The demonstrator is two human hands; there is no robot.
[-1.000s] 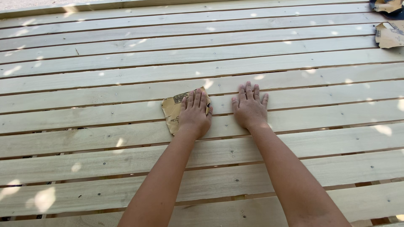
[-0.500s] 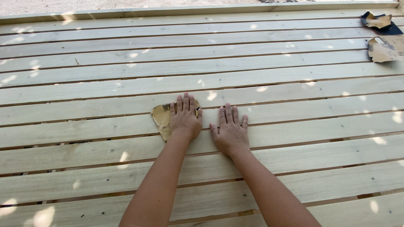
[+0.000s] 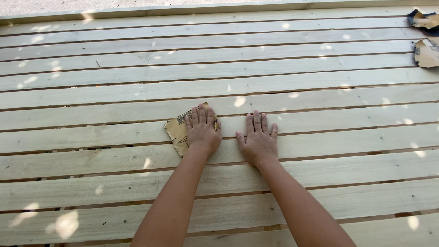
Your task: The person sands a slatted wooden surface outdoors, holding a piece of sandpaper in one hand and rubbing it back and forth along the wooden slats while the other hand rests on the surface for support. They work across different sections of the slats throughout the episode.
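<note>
Nearest the camera, two bare forearms are reaching forward over a surface of pale wooden slats (image 3: 320,151) laid side by side with narrow gaps between them, their long axis running left to right across the view. The left hand (image 3: 202,131) is pressing flat on a sheet of tan sandpaper (image 3: 177,132), its fingers (image 3: 201,114) lying straight and close together on the sheet rather than curled around it; the paper is sticking out to the left of and just beyond the palm, spanning the gap between two slats. The right hand (image 3: 258,141) is resting palm down on bare wood just beside the left, fingers slightly spread, holding nothing and not touching the paper, so the left hand is plainly the nearer one to the sheet. Compared with half a second ago, both hands and the sheet are sitting a little further to the right in the view and the two hands are lying slightly wider apart. Far off at the right edge, more sandpaper scraps (image 3: 427,52) are lying on the slats.
</note>
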